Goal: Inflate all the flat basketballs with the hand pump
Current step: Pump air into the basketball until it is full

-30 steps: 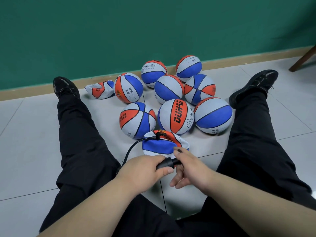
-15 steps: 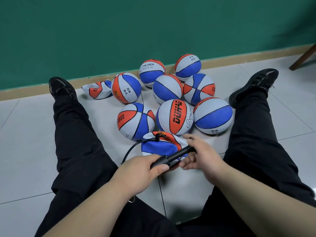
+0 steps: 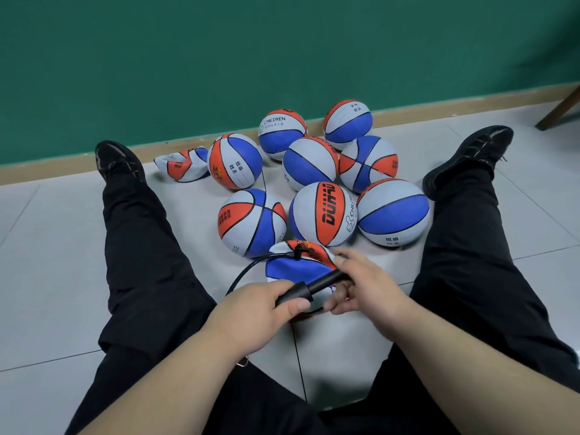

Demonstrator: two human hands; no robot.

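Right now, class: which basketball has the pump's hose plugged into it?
The crumpled, half-flat ball nearest the person, just beyond the hand pump. The black hose ends at its top; the round balls have none.

- Bare floor tiles (image 3: 47, 277) lie open left of the left leg (image 3: 141, 262).
- Between the legs, the flat basketball (image 3: 292, 268) and the cluster of round balls (image 3: 323, 215) behind it fill the far ground.
- The right leg (image 3: 464, 262) walls the right side.
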